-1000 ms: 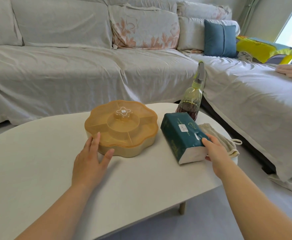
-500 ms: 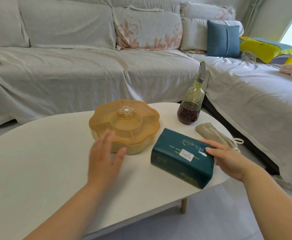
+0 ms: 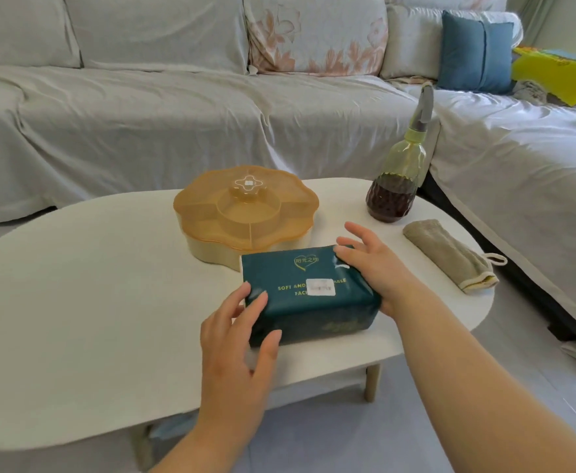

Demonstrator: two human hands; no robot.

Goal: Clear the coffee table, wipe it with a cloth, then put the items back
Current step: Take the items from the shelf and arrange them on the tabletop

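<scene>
Two hands bracket a dark green tissue pack [image 3: 297,312] lying near the front edge of the white oval surface [image 3: 75,302]. The left hand [image 3: 239,339] lays nearly straight fingers on the pack's left top edge, with its thumb against the front face. The right hand [image 3: 372,264], fingers spread, presses the right end. Just behind the pack sits an amber flower-shaped snack box [image 3: 245,206], lid on. A folded beige cloth [image 3: 447,256] lies to the right. Farther back stands a green bottle [image 3: 395,186] of dark liquid, then a grey-covered sofa [image 3: 143,114].
</scene>
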